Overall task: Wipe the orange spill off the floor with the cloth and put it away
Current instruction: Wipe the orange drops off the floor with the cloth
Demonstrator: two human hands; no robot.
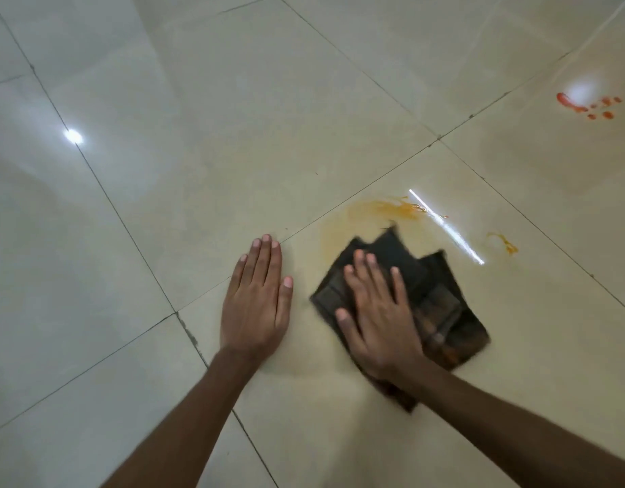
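A dark folded cloth (441, 304) lies flat on the pale tiled floor (233, 135). My right hand (374, 311) presses on the cloth's left part with straight, spread fingers. Just beyond the cloth is a smeared orange spill (385, 208), and a small orange squiggle (504, 243) sits to its right. A faint yellowish film spreads around the cloth. My left hand (256, 297) rests flat on the bare tile to the left of the cloth, fingers together, apart from the cloth.
A red stain (585, 105) with several small drops marks the floor at the far right. Dark grout lines cross the tiles diagonally. Bright light reflections show at the left (72, 136) and beside the spill (448, 228).
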